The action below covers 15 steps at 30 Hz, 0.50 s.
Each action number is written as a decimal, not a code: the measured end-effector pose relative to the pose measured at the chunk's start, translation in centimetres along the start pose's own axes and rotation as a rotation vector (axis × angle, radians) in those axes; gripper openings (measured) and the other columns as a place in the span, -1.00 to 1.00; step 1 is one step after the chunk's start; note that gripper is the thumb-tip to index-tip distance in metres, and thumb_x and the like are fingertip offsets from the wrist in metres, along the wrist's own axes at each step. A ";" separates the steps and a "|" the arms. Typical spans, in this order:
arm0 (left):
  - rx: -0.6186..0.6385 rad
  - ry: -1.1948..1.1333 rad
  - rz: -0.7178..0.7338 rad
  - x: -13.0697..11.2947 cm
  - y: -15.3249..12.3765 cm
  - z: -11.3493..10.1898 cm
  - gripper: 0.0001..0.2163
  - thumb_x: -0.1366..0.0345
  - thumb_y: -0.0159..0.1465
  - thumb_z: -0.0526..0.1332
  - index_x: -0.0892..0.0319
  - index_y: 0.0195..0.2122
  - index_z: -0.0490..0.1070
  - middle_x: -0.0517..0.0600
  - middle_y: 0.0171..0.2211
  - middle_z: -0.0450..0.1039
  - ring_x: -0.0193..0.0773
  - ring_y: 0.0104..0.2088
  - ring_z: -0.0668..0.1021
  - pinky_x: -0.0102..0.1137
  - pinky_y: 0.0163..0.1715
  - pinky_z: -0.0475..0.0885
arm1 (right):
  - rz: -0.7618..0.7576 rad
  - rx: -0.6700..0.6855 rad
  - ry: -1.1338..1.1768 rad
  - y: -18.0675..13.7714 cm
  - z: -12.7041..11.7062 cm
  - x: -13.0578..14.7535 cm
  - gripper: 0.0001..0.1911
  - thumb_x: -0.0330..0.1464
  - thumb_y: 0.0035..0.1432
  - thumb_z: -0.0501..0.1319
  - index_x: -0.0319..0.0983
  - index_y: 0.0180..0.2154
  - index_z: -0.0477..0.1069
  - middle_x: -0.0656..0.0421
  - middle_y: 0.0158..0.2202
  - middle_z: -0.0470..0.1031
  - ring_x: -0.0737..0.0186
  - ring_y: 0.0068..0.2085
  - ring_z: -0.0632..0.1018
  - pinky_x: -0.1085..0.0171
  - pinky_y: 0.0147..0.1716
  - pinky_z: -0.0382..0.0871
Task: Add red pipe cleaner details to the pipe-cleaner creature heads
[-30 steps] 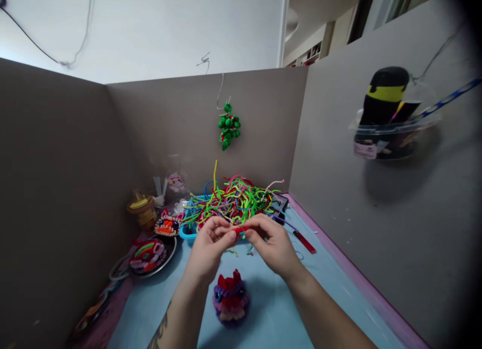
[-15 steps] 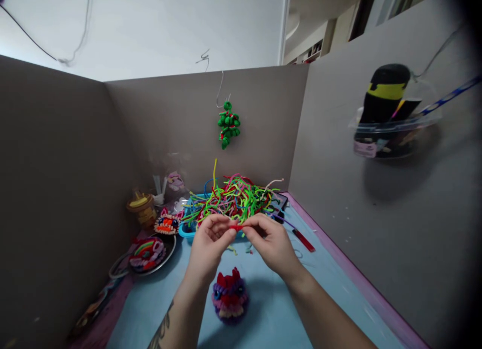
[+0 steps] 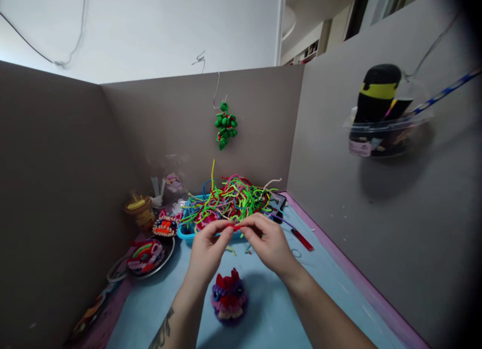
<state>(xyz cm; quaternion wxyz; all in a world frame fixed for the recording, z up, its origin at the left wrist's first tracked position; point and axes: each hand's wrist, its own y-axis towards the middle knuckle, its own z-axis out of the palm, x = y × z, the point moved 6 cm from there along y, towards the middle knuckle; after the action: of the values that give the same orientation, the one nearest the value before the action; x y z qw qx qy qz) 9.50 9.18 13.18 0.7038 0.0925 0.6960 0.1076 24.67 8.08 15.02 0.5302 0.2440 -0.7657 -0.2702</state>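
Note:
A short red pipe cleaner (image 3: 236, 228) is stretched between my two hands, above the table. My left hand (image 3: 211, 246) pinches one end between thumb and fingers. The other end is pinched by my right hand (image 3: 265, 241). Below them, an owl-like figure (image 3: 229, 297) of red, purple and pink pipe cleaners stands upright on the blue mat (image 3: 271, 319). Just beyond my fingers, a heap of many-coloured pipe cleaners (image 3: 241, 198) fills a blue basket (image 3: 184, 232), partly hidden by my hands.
At left are a round dish (image 3: 167, 258) with a rainbow-coloured piece, an orange-faced figure (image 3: 164, 225) and a brown pot (image 3: 141, 212). A red-handled tool (image 3: 302, 239) lies at right. A green ornament (image 3: 226, 126) hangs on the back panel, a plastic tub (image 3: 384, 138) on the right one.
My left hand's fingers have closed in more around the red pipe cleaner. The whole view has shifted slightly; the owl-like figure stays in place.

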 end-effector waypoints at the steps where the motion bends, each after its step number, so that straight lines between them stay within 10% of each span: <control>1: 0.005 0.039 0.031 -0.2 0.1 -0.1 -0.87 0.28 0.07 0.34 0.19 -0.37 0.57 0.03 -0.37 0.55 -0.22 -0.34 0.53 -0.43 -0.36 0.41 | -0.012 0.020 -0.012 0.0 0.1 0.0 -0.88 -0.44 0.18 0.15 -0.19 -0.33 0.47 0.16 -0.38 0.49 0.24 -0.32 0.49 0.29 -0.30 0.35; 7: 0.045 0.236 0.262 -2.2 -0.2 0.1 -0.97 0.35 0.05 0.36 0.11 -0.45 0.58 0.06 -0.32 0.55 -0.15 -0.23 0.52 -0.33 -0.14 0.38 | -0.089 0.161 -0.109 -0.1 0.6 -0.2 -0.86 -0.46 0.20 0.13 -0.19 -0.30 0.46 0.14 -0.33 0.50 0.22 -0.26 0.49 0.25 -0.24 0.35; 15: 0.253 -0.181 -0.253 2.0 0.0 1.2 -0.73 0.20 0.01 0.39 0.21 -0.36 0.40 -0.06 -0.57 0.47 -0.30 -0.53 0.54 -0.49 -0.54 0.38 | -0.265 0.239 -0.082 -0.1 0.5 0.6 -0.80 -0.49 0.22 0.07 -0.19 -0.30 0.45 0.13 -0.36 0.49 0.22 -0.27 0.47 0.23 -0.23 0.35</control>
<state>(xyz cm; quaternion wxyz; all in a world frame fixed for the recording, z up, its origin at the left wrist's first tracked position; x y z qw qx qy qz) 10.75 9.77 11.30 0.7543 0.1015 0.6439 -0.0788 23.97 7.65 15.20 0.4256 0.3930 -0.7744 -0.2544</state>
